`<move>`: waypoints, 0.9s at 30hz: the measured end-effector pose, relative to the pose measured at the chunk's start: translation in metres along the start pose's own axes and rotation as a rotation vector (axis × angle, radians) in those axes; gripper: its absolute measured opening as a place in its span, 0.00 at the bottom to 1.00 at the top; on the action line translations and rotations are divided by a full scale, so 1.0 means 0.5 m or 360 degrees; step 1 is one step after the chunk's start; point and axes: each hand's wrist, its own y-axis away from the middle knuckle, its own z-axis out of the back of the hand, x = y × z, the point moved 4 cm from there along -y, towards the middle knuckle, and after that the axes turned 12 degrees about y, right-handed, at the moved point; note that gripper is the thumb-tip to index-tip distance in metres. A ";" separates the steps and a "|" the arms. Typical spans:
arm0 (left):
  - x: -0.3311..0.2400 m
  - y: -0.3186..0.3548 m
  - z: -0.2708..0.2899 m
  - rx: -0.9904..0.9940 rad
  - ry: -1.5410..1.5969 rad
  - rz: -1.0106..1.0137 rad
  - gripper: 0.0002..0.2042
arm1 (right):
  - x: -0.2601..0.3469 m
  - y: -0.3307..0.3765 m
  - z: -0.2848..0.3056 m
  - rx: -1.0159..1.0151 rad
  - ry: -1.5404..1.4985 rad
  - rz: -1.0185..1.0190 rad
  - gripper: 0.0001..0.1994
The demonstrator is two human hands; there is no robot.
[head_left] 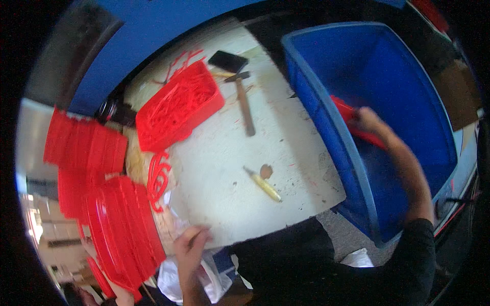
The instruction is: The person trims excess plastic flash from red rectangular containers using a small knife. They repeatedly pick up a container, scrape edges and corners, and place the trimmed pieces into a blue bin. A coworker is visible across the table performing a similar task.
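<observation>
Head camera view: a worker reaches into a blue bin [326, 122] for a red plastic piece [347, 113] beside a scarred white table [286, 168].

At about three o'clock, the red plastic piece lies against the bin's near wall, the right hand [368, 121] closed over it with the arm stretched deep inside; a firm grip near its middle and a straight lift clear of the rim would likely keep it from snagging. The left hand [191, 244], at seven o'clock, rests on the table's near edge, fingers loosely curled around nothing visible. On the table lie a yellow-handled tool [265, 186] near centre and a hammer [245, 104] at twelve o'clock, with a red basket [178, 107] at eleven. Stacked red lids [120, 229] crowd eight o'clock.
</observation>
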 end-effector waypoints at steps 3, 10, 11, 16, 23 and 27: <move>0.001 -0.046 -0.086 0.0218 0.0255 -0.0256 0.08 | -0.013 0.119 0.274 -0.0445 -0.1046 -0.0037 0.17; -0.079 -0.126 -0.242 0.0474 0.1363 -0.0388 0.27 | 0.149 0.508 0.622 -0.1710 -0.2146 0.0700 0.20; -0.101 -0.132 -0.248 0.0481 0.1413 -0.0409 0.27 | 0.181 0.519 0.615 -0.1886 -0.2408 0.0498 0.22; -0.119 -0.089 -0.143 0.1130 0.1931 -0.0046 0.29 | 0.471 0.493 0.428 -0.1319 -0.2956 0.0460 0.27; 0.121 -0.011 0.133 0.0319 0.0999 0.0107 0.19 | 0.665 0.361 0.098 -0.0284 -0.2302 0.0246 0.30; 0.210 0.001 0.191 0.0206 0.1139 0.0275 0.15 | 0.657 0.314 0.043 -0.1183 -0.0459 0.0347 0.17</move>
